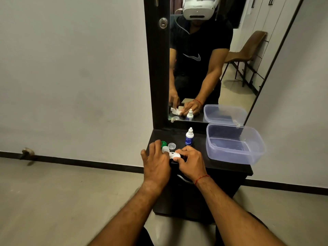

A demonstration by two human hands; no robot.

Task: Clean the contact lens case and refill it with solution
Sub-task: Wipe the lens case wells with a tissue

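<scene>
Looks like mid-clean to me: both caps are off, the green cap (163, 144) and clear cap (171, 145) sitting near the cabinet's (230, 167) front left corner, and the bottle (189, 138) stands capped further back, so refilling isn't done yet. The case (174, 155) is at the front edge between both hands. Left hand (156, 162) curls over its left end, right hand (190, 163) pinches the right end, maybe with tissue, can't tell.

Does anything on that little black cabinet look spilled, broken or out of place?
Nothing stands out. The solution bottle stands upright, the plastic tub sits flat, and the green cap and clear cap lie loose beside the lens case, as expected mid-cleaning. No spill shows.
</scene>
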